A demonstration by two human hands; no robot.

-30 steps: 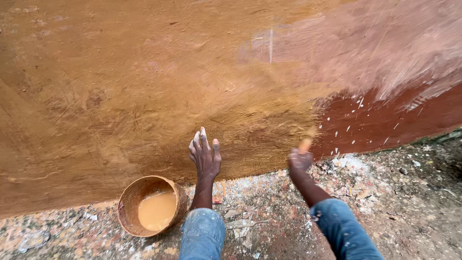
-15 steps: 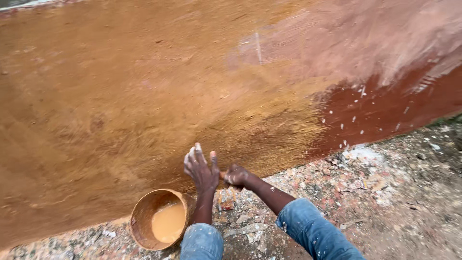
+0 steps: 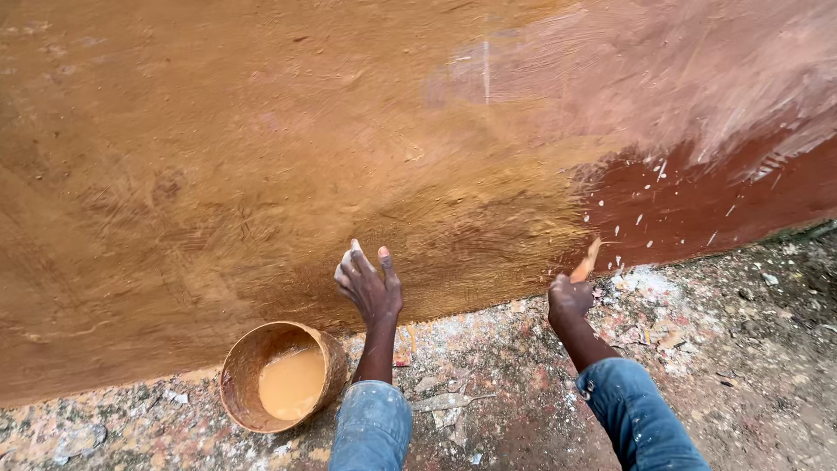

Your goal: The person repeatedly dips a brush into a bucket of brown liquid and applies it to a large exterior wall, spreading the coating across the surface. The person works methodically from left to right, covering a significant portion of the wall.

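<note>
- The right hand (image 3: 571, 298) is clenched round the handle of a brush (image 3: 586, 262), whose ochre-coated tip stands against the foot of the wall (image 3: 261, 174), right where the fresh ochre coat meets the dark red band (image 3: 697, 205) not yet covered.
- The left hand (image 3: 370, 283) grasps nothing; its fingers are spread and pressed flat on the wet ochre low on the wall, as a prop for the crouch.
- The bucket (image 3: 281, 375) sits on the speckled ground (image 3: 741, 366) just left of the left forearm, tilted toward the wall, with a shallow pool of pale ochre paint in it.
- To my eye the step in hand is working the paint along the bottom edge, and it wants short strokes laid back into the wet coat so no seam shows at the boundary.
- I would keep the bristles just above the line where wall meets ground: grit and old paint flecks lie thick there and would drag into the finish.
- The propping palm rests on fresh paint, so it may leave a print that needs brushing over; bare red wall would be a safer spot.
- The brush looks lightly loaded, and the bucket is a reach across the body, so a dip over it risks drips on the denim sleeves (image 3: 370, 427).
- Higher up to the right the wall looks pinkish and thinly streaked, well apart from the brush.
</note>
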